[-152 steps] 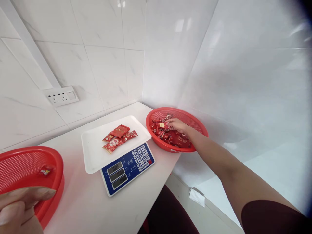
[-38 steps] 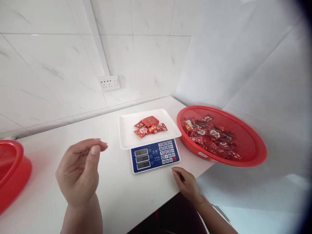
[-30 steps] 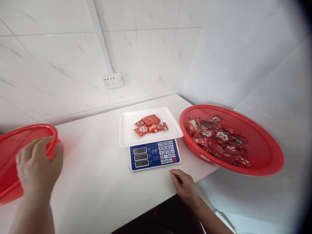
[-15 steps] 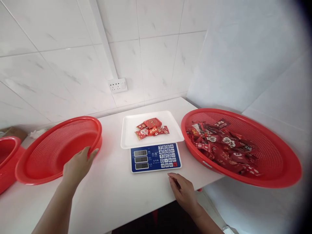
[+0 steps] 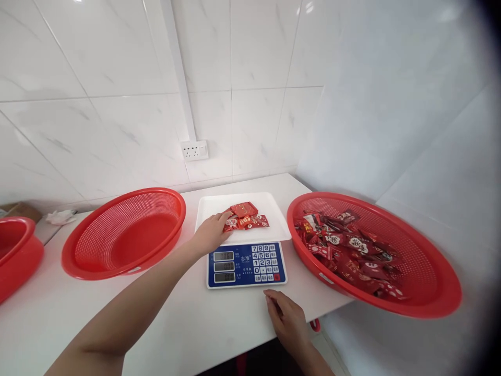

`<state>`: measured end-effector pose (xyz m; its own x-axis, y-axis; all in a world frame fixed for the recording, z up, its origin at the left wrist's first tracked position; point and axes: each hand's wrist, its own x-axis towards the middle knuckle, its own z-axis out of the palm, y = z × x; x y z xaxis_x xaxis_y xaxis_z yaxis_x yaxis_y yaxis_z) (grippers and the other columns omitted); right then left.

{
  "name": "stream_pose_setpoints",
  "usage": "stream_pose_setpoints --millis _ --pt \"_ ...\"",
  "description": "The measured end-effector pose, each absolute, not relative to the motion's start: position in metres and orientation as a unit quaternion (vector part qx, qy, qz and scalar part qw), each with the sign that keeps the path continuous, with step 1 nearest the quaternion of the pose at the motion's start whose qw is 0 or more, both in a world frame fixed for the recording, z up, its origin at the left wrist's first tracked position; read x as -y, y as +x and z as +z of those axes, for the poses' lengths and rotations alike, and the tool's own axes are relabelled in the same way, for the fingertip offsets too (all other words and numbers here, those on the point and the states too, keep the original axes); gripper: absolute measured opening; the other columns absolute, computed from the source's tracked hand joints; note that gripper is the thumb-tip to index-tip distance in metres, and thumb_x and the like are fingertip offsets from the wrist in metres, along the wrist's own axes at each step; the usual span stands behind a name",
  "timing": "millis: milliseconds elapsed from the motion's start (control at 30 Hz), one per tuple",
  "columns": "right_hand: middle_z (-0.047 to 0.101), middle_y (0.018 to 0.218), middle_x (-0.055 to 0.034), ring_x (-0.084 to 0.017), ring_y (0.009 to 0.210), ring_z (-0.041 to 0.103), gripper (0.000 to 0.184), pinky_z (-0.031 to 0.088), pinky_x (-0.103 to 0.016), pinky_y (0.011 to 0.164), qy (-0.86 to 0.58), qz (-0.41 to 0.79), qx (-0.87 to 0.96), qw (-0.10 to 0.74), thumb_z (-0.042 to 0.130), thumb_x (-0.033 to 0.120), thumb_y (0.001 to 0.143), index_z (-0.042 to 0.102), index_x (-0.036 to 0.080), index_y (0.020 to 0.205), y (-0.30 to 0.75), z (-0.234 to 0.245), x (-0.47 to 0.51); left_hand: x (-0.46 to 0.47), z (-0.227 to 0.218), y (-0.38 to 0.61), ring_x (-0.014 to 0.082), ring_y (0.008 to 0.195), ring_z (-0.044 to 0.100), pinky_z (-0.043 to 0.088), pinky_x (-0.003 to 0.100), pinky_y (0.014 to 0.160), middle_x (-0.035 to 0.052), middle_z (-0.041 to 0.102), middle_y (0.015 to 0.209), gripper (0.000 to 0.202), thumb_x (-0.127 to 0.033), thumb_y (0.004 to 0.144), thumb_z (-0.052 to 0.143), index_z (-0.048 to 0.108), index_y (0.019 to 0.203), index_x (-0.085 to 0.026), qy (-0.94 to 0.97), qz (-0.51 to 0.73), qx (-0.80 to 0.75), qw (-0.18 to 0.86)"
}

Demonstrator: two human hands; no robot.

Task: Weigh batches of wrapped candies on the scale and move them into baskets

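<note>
**A:** Where is the left hand [image 5: 213, 232] reaching?

**B:** It is stretching up from the lower left of the frame onto the white tray [image 5: 270, 206], which is sitting on top of the blue-faced scale [image 5: 246, 265] at the centre.

**A:** And the red packets [image 5: 246, 216]?

**B:** They are lying in a small heap in the middle of the tray. The fingertips are touching the left end of the heap, with most of the packets lying just to the right of the hand.

**A:** Is it gripping them?

**B:** I cannot tell. The fingers are curling over the nearest packet, but the back of the hand is hiding whether they are closing on it.

**A:** What about the right hand [image 5: 285, 318]?

**B:** It is resting on the white countertop [image 5: 176, 313] at the lower centre, just below the scale, with its fingers loose and holding nothing.

**A:** What is lying around them?

**B:** An empty red basket [image 5: 129, 240] is sitting just left of the tray. A larger red basket [image 5: 426, 271] on the right is holding many more packets [image 5: 352, 250]. A red basin [image 5: 15, 256] is showing at the far left edge.
</note>
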<state>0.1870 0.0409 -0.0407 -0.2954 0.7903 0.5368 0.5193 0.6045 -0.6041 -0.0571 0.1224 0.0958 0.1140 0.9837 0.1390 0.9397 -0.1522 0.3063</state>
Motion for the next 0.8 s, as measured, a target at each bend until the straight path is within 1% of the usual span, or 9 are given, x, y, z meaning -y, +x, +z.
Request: stream_pose_setpoints --millis 133,233,367,433,500,567,600,700,800 --pt "0.07 0.079 -0.0033 -0.017 0.069 0.067 0.02 0.054 -0.025 0.06 -0.411 0.156 0.789 0.429 0.043 0.02 0.087 0.062 0.021 0.094 0.187 -0.042 -0.041 -0.113 0.103 -0.072 0.0219 0.091 0.06 0.048 0.031 0.072 0.0074 0.061 0.105 0.037 -0.026 0.081 0.046 0.05 0.117 -0.023 0.714 0.171 -0.677 0.052" --pt "0.07 0.08 -0.0032 -0.017 0.069 0.067 0.019 0.055 -0.026 0.061 -0.399 0.146 0.798 0.426 0.044 0.02 0.087 0.061 0.021 0.094 0.187 -0.043 -0.042 -0.092 0.121 -0.093 0.0175 0.079 0.06 0.047 0.026 0.065 0.0049 0.062 0.096 0.026 -0.024 0.083 0.041 0.055 0.105 -0.021 0.676 0.199 -0.709 0.032" --pt "0.07 0.08 -0.0031 -0.017 0.068 0.068 0.019 0.055 -0.026 0.059 -0.401 0.152 0.801 0.419 0.044 0.022 0.087 0.062 0.022 0.093 0.187 -0.044 -0.042 -0.064 0.149 -0.127 0.0175 0.079 0.059 0.045 0.025 0.06 0.004 0.063 0.094 0.022 -0.029 0.085 0.04 0.055 0.098 -0.022 0.617 0.244 -0.748 -0.027" --pt "0.07 0.08 -0.0032 -0.017 0.068 0.067 0.019 0.055 -0.025 0.058 -0.411 0.175 0.791 0.417 0.045 0.024 0.087 0.063 0.022 0.093 0.188 -0.042 -0.041 -0.054 0.158 -0.145 0.0211 0.087 0.058 0.046 0.028 0.065 0.0058 0.061 0.1 0.024 -0.03 0.085 0.039 0.056 0.1 -0.022 0.579 0.249 -0.77 -0.097" --pt "0.07 0.077 -0.0032 -0.016 0.065 0.067 0.019 0.054 -0.024 0.056 -0.429 0.215 0.771 0.42 0.045 0.027 0.087 0.063 0.021 0.093 0.187 -0.037 -0.042 -0.05 0.158 -0.157 0.0269 0.1 0.053 0.046 0.036 0.077 0.0092 0.058 0.108 0.028 -0.03 0.084 0.04 0.055 0.106 -0.02 0.561 0.232 -0.782 -0.14" --pt "0.068 0.071 -0.0031 -0.016 0.06 0.065 0.02 0.054 -0.023 0.054 -0.441 0.252 0.747 0.429 0.046 0.03 0.087 0.063 0.02 0.093 0.185 -0.029 -0.045 -0.054 0.149 -0.159 0.0311 0.111 0.047 0.043 0.044 0.087 0.0118 0.055 0.117 0.033 -0.032 0.084 0.04 0.054 0.112 -0.019 0.581 0.212 -0.777 -0.121" --pt "0.068 0.07 -0.0033 -0.016 0.06 0.065 0.021 0.054 -0.023 0.054 -0.441 0.262 0.74 0.435 0.046 0.031 0.087 0.063 0.02 0.093 0.183 -0.024 -0.048 -0.059 0.142 -0.155 0.0313 0.114 0.045 0.042 0.045 0.089 0.0119 0.054 0.119 0.034 -0.033 0.085 0.04 0.054 0.113 -0.018 0.6 0.205 -0.767 -0.097" --pt "0.068 0.075 -0.0051 -0.016 0.062 0.064 0.021 0.053 -0.023 0.056 -0.42 0.257 0.744 0.452 0.047 0.032 0.088 0.063 0.02 0.092 0.173 -0.005 -0.057 -0.084 0.117 -0.124 0.0249 0.112 0.05 0.043 0.039 0.092 0.008 0.058 0.117 0.03 -0.034 0.087 0.042 0.056 0.11 -0.021 0.675 0.183 -0.714 -0.03" --pt "0.069 0.079 -0.0058 -0.016 0.064 0.064 0.022 0.053 -0.023 0.057 -0.381 0.227 0.77 0.459 0.044 0.029 0.089 0.063 0.02 0.093 0.159 0.014 -0.065 -0.118 0.1 -0.085 0.0203 0.113 0.049 0.041 0.035 0.097 0.0061 0.058 0.118 0.029 -0.029 0.085 0.05 0.055 0.113 -0.021 0.735 0.165 -0.658 0.004"
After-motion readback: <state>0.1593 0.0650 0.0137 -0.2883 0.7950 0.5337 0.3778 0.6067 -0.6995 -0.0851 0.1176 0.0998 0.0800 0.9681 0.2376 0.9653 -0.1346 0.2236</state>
